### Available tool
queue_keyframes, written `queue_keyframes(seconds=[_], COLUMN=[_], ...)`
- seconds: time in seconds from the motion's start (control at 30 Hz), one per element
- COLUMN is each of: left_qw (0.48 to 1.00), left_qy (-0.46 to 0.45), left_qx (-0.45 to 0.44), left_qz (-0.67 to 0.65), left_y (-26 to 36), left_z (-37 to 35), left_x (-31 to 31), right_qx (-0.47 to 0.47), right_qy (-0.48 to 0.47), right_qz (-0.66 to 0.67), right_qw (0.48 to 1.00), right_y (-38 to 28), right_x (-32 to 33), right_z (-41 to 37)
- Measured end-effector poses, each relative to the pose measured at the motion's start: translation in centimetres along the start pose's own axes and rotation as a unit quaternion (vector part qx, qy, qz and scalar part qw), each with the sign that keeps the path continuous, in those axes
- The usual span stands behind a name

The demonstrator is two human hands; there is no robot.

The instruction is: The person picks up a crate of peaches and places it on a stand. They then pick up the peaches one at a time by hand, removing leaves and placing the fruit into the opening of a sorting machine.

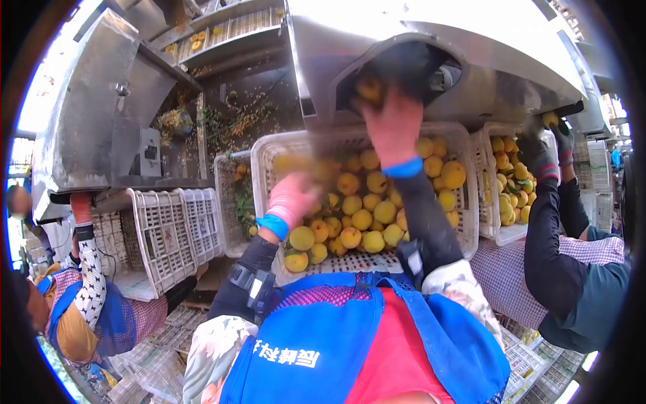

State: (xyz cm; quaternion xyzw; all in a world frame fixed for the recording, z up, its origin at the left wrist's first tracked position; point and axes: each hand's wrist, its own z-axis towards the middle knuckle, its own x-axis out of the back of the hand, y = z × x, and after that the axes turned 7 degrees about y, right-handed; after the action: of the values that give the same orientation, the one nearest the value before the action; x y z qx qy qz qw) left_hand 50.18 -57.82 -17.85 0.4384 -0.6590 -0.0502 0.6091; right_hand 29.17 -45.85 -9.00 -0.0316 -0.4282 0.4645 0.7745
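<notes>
A white plastic crate (pixel 259 158) full of yellow peaches (pixel 383 211) stands in front of me. My left hand (pixel 294 198), in a pink glove with a blue wrist band, is over the crate's left part. Its fingers are smeared by motion, beside a blurred yellow shape. My right hand (pixel 393 128), also pink-gloved, reaches up into the dark opening (pixel 441 57) of the metal machine. A peach (pixel 369 89) is at its thumb and fingers, which look closed on it. The fingertips are partly lost in shadow and blur.
The metal machine housing (pixel 498 81) spans the top. At right, a co-worker's gloved hands (pixel 538 158) are above another peach crate (pixel 515 232). At left, another person's hand (pixel 81 207) reaches under a metal cover, near white crates (pixel 165 232). Peach pieces lie on a conveyor (pixel 232 28).
</notes>
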Motion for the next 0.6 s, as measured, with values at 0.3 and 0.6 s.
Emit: queue_keyframes(seconds=[0.3, 0.6], left_qw=[0.909, 0.911], left_qy=[-0.183, -0.248], left_qx=[-0.141, -0.068], left_qz=[0.348, 0.324], left_y=[0.4, 0.0], left_z=[-4.7, 2.2], left_x=[-4.9, -7.9], right_qx=[0.160, -0.071], right_qy=[0.021, -0.366], right_qz=[0.125, 0.048], right_qw=[0.979, 0.927], right_y=[1.6, 13.2], right_x=[0.8, -14.2], right_z=[-4.7, -26.8])
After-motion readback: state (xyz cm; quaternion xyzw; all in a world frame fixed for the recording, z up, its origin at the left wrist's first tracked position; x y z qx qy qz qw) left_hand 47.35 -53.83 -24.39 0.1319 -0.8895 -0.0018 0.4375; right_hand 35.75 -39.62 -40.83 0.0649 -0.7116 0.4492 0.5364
